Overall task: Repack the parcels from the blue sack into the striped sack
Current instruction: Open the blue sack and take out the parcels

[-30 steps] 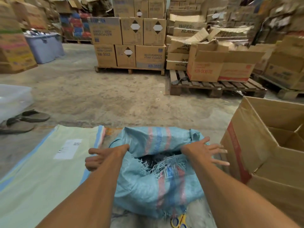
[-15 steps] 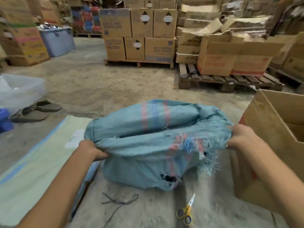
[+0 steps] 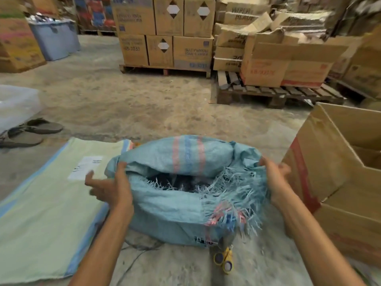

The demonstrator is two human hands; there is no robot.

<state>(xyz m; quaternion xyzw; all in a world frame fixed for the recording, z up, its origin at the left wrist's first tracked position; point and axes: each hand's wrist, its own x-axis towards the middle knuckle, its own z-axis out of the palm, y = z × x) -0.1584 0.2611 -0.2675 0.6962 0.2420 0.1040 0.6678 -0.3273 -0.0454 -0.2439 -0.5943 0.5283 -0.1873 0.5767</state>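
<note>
The blue sack (image 3: 169,205) stands on the floor in front of me, its frayed mouth open and its rim folded outward. Dark parcels (image 3: 183,183) show inside the mouth, too dim to tell apart. My left hand (image 3: 110,187) is at the sack's left rim, thumb against the fabric and fingers spread out to the left. My right hand (image 3: 275,178) grips the right rim, fingers curled round the fabric. The striped sack (image 3: 41,213), pale green with blue edge stripes and a white label, lies flat on the floor to the left.
Yellow-handled scissors (image 3: 223,260) lie on the floor just in front of the blue sack. A large open cardboard box (image 3: 338,182) stands close on the right. Sandals (image 3: 26,133) and a clear plastic bin (image 3: 14,104) sit at the left. Pallets of cartons (image 3: 165,38) fill the back.
Both hands took the blue sack's rim and lifted it. It is now set down again with the mouth spread wider, and my left fingers have let go.
</note>
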